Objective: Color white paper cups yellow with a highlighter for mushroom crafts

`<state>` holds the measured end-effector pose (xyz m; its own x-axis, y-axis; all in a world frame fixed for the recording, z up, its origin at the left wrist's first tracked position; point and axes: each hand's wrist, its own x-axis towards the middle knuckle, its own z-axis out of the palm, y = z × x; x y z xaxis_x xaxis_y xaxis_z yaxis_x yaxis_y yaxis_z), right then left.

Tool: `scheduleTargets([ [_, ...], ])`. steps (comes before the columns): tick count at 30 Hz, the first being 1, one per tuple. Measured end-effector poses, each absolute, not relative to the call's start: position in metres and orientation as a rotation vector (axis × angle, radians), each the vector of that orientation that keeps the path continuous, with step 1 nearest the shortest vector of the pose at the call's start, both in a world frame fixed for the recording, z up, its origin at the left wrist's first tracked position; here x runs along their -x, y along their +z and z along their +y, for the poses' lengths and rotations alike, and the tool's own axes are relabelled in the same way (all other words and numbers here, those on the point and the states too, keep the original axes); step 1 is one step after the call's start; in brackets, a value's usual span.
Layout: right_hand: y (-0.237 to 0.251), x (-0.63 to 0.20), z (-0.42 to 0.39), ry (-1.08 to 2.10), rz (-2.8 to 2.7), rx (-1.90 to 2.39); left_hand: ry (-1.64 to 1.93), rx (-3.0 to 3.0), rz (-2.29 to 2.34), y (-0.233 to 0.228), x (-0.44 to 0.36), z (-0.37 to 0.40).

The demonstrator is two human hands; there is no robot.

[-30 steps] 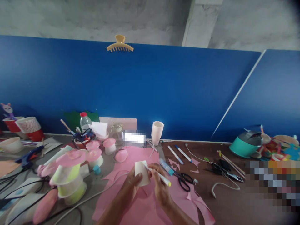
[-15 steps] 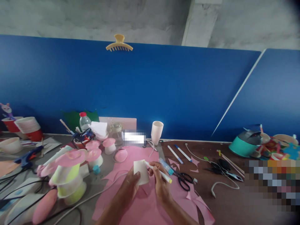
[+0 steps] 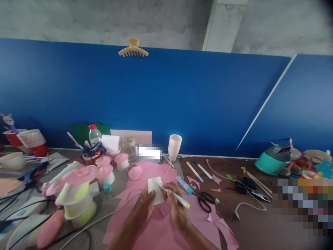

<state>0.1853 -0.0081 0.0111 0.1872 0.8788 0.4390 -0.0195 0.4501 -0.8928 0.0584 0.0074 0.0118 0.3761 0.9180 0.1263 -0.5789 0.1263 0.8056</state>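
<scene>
My left hand (image 3: 148,201) is closed round what looks like a small white paper cup (image 3: 156,191), with the thumb pressed on its near side. My right hand (image 3: 178,206) pinches a white marker pen (image 3: 180,199) with a yellow end. The pen's tip is at the cup's right side; whether it touches is too small to tell. Both hands are above a large pink paper sheet (image 3: 166,232). Close to my right hand lie black-handled scissors (image 3: 204,201) and a clear tube with a blue cap (image 3: 184,184).
Pink-topped white cups (image 3: 121,162) and a yellow-and-white cup piece (image 3: 78,205) stand at left. A tall white cup stack (image 3: 174,147) is behind the hands. Two pens (image 3: 195,171), pink scraps (image 3: 194,181) and a white cable (image 3: 249,205) lie at right. A glue gun (image 3: 31,175) is far left.
The marker's tip has shifted slightly down along the cup's side, and my right hand has moved slightly left. The cup has turned a little in my left hand.
</scene>
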Motion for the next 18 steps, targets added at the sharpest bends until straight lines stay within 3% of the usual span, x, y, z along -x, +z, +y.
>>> scheduleTargets([
  [18, 0.0098, -0.1862, -0.0072, 0.77, -1.18, 0.924, 1.123, -0.922, 0.47, 0.0145, -0.0579, 0.0064],
])
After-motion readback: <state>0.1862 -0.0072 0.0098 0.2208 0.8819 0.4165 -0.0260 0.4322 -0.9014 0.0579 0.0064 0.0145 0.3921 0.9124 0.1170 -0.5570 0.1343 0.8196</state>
